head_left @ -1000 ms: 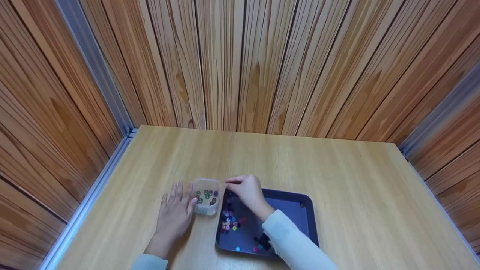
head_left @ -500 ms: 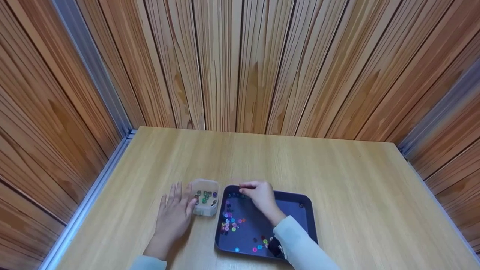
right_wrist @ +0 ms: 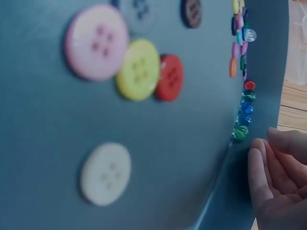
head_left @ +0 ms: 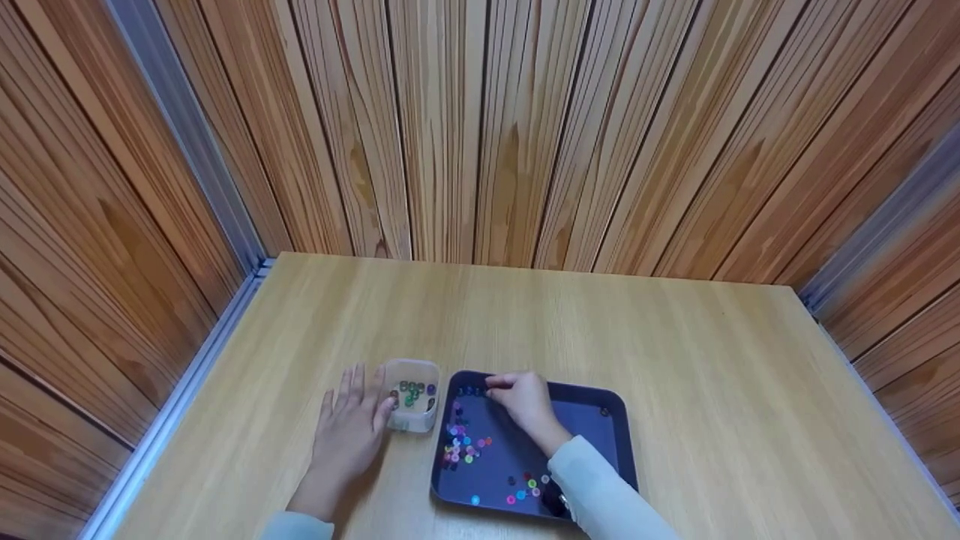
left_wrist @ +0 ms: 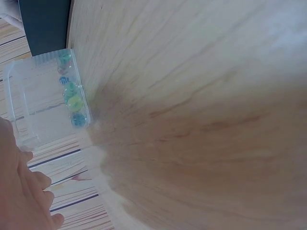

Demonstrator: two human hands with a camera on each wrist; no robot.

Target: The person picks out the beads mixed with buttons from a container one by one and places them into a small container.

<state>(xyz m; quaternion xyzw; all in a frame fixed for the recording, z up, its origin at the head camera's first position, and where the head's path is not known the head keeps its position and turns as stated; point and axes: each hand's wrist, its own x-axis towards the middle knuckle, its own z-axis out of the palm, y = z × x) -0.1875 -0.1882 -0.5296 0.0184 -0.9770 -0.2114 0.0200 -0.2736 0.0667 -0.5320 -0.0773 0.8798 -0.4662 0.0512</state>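
A clear plastic container (head_left: 411, 368) holds several green, brown and purple glass marbles (head_left: 413, 388). My left hand (head_left: 348, 431) lies flat against its left side, fingers spread and thumb at the near left edge; the left wrist view shows the marbles (left_wrist: 75, 103) through the wall. My right hand (head_left: 527, 409) is over the far left part of the dark tray (head_left: 574, 442). Its thumb and fingertips stand slightly apart beside a green striped marble (right_wrist: 240, 132), with nothing visible between them. Blue and green marbles line the tray's edge there.
Colourful buttons (head_left: 459, 448) cluster along the tray's left side, with several more buttons (head_left: 532, 484) near its front edge. One dark marble (head_left: 604, 411) sits in the far right corner. Wooden panels (head_left: 517, 150) stand behind the table (head_left: 720, 375).
My right hand has moved from the container's right rim back over the tray and down beside the marbles. Marbles inside the container have shifted a little. My left hand has stayed put.
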